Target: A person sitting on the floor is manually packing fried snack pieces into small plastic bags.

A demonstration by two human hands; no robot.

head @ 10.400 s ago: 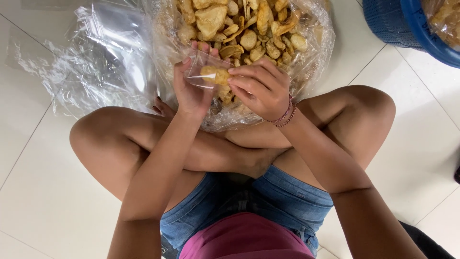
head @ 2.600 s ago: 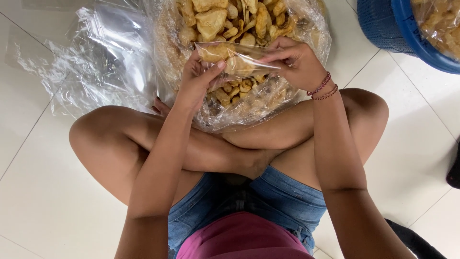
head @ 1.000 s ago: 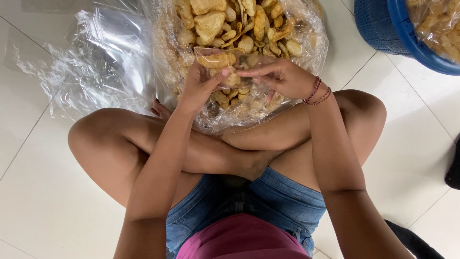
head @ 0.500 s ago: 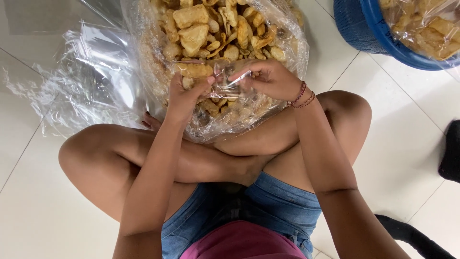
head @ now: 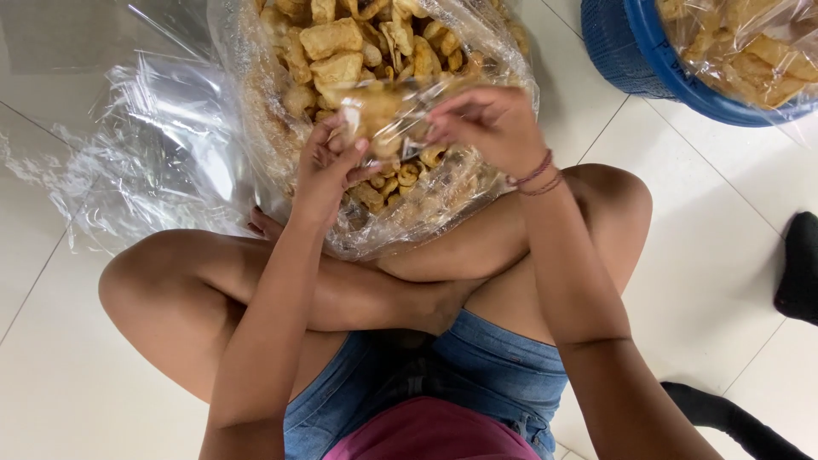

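A big clear plastic bag (head: 281, 145) full of golden fried crackers (head: 336, 38) stands on the floor in front of my crossed legs. Over it I hold a small clear bag (head: 388, 115) with a few crackers inside. My left hand (head: 328, 166) grips the small bag's left side from below. My right hand (head: 486, 123) pinches its right side; that wrist wears thin red string bracelets. The small bag is blurred by motion.
Crumpled clear plastic sheets (head: 145, 145) lie on the white tiled floor at the left. A blue basket (head: 630, 51) lined with plastic and filled with more crackers stands at the top right. A dark sock-clad foot (head: 801, 268) of another person shows at the right edge.
Both hands keep hold of the small bag of crackers over the large bag. The view has shifted, so everything sits a little lower and to the left.
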